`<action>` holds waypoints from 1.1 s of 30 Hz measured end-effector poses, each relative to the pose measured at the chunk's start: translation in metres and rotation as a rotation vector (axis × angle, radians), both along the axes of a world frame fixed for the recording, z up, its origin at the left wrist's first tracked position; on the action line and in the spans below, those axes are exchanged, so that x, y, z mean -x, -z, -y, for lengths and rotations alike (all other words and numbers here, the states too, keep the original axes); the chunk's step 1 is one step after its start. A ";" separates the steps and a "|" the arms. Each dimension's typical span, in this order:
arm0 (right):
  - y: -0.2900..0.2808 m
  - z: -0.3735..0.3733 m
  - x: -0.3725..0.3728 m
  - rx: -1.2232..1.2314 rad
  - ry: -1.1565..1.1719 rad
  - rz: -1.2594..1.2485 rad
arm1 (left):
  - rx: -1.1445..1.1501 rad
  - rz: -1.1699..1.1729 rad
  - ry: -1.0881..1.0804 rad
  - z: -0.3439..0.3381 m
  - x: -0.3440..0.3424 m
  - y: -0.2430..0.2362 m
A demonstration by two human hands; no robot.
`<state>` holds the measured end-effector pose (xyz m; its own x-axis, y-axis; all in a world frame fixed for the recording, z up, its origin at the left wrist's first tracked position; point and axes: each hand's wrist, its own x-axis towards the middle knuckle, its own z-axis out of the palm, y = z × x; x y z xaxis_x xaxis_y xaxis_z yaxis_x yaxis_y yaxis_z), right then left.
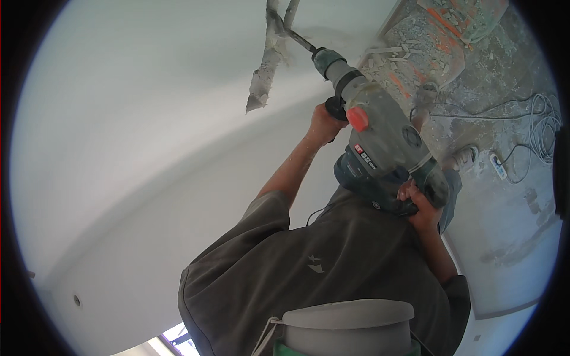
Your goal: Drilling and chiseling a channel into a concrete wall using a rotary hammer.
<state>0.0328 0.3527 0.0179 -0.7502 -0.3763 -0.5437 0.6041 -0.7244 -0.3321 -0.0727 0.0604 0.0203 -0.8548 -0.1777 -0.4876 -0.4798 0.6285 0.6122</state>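
Observation:
A large dark green and grey rotary hammer (386,127) with a red knob is held up in front of me by both hands. My left hand (328,123) wraps round the black side handle near the front of the tool. At the rear, my right hand (423,209) is closed round the main grip; whether a finger presses the trigger cannot be made out. A chisel bit (301,40) runs from the chuck to a rough channel (265,80) cut in the white wall (160,89), its tip at the channel's edge.
Rubble (409,56) and plastic sacks (475,21) lie on the dusty floor at the upper right. A grey cable (537,127) lies coiled near a white power strip (497,166). My shoe (466,157) stands close by. A round hole (76,300) shows in the wall at lower left.

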 end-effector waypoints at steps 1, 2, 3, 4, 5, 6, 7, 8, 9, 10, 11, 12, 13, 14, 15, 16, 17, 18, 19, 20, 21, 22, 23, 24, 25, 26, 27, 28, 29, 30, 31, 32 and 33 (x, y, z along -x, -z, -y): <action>0.005 0.001 -0.004 -0.052 0.000 -0.028 | 0.026 0.035 0.000 -0.002 0.000 -0.001; 0.008 0.001 -0.007 -0.104 0.002 -0.056 | 0.053 0.070 0.001 -0.004 -0.001 -0.002; 0.010 0.000 -0.010 -0.106 0.000 -0.054 | 0.051 0.072 -0.001 -0.005 -0.003 -0.003; 0.008 0.000 -0.004 -0.049 0.029 0.027 | 0.069 0.082 -0.009 -0.005 -0.002 -0.005; 0.005 0.000 0.001 0.008 0.058 0.108 | 0.088 0.093 -0.017 -0.005 -0.002 -0.007; 0.002 -0.002 0.005 0.010 0.061 0.108 | 0.089 0.093 -0.014 -0.005 -0.003 -0.007; -0.001 -0.003 0.008 0.026 0.061 0.142 | 0.119 0.113 0.009 -0.003 -0.006 -0.007; -0.003 -0.004 0.010 0.043 0.060 0.177 | 0.149 0.132 0.032 -0.001 -0.009 -0.007; -0.002 -0.003 0.010 0.048 0.061 0.176 | 0.153 0.132 0.033 0.000 -0.017 -0.008; 0.000 -0.005 0.012 0.038 0.033 0.201 | 0.110 0.116 -0.047 -0.002 -0.023 -0.009; 0.001 -0.006 0.013 0.028 0.004 0.225 | 0.069 0.100 -0.127 -0.003 -0.026 -0.008; 0.001 -0.007 0.013 0.029 0.007 0.224 | 0.069 0.099 -0.124 -0.003 -0.026 -0.005; 0.000 -0.006 0.010 0.051 0.015 0.250 | 0.067 0.098 -0.114 -0.003 -0.028 -0.006; 0.000 -0.005 0.007 0.074 0.021 0.276 | 0.065 0.097 -0.106 -0.003 -0.030 -0.007; 0.004 -0.002 0.005 0.079 0.021 0.280 | 0.070 0.100 -0.106 0.000 -0.027 -0.006; 0.010 0.001 0.006 0.083 0.036 0.255 | 0.064 0.088 -0.090 -0.001 -0.016 -0.006; 0.014 0.002 0.008 0.086 0.052 0.231 | 0.057 0.076 -0.073 -0.002 -0.010 -0.005; 0.013 0.000 0.006 0.088 0.052 0.230 | 0.059 0.076 -0.073 -0.003 -0.011 -0.006; 0.010 0.000 0.001 0.069 0.051 0.197 | 0.083 0.090 -0.043 -0.004 -0.013 -0.008; 0.009 0.002 -0.001 0.047 0.051 0.164 | 0.105 0.104 -0.013 -0.004 -0.013 -0.009; 0.012 0.005 0.001 0.048 0.058 0.165 | 0.106 0.104 -0.006 -0.002 -0.006 -0.009; 0.016 0.007 0.001 0.056 0.080 0.169 | 0.105 0.109 -0.004 -0.003 0.000 -0.011; 0.019 0.009 0.000 0.063 0.103 0.173 | 0.103 0.115 -0.001 -0.005 0.003 -0.012; 0.017 0.007 -0.002 0.064 0.105 0.176 | 0.104 0.118 0.002 -0.008 0.000 -0.013; 0.013 0.001 -0.001 0.081 0.122 0.173 | 0.078 0.094 -0.034 -0.012 -0.003 -0.014; 0.009 -0.003 0.001 0.098 0.138 0.171 | 0.054 0.071 -0.069 -0.015 -0.006 -0.015; 0.006 -0.005 0.005 0.097 0.145 0.176 | 0.053 0.076 -0.063 -0.011 -0.010 -0.013; 0.003 -0.008 0.008 0.028 0.084 0.076 | 0.068 0.070 -0.081 -0.007 -0.013 -0.010; 0.002 -0.010 0.010 -0.040 0.021 -0.024 | 0.085 0.065 -0.100 -0.004 -0.017 -0.007; 0.003 -0.011 0.010 -0.041 0.029 -0.016 | 0.084 0.073 -0.091 -0.002 -0.022 -0.004; 0.004 -0.012 0.009 -0.079 -0.028 -0.082 | 0.002 0.038 -0.186 -0.003 -0.027 -0.004; 0.006 -0.013 0.008 -0.116 -0.087 -0.148 | -0.079 0.003 -0.282 -0.004 -0.030 -0.004; 0.008 -0.013 0.007 -0.114 -0.084 -0.139 | -0.076 0.012 -0.278 -0.005 -0.031 -0.002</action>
<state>0.0258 0.3661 0.0101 -0.7897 -0.3822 -0.4800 0.6032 -0.6265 -0.4935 -0.0416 0.0651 0.0221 -0.7726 -0.3668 -0.5182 -0.6347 0.4241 0.6461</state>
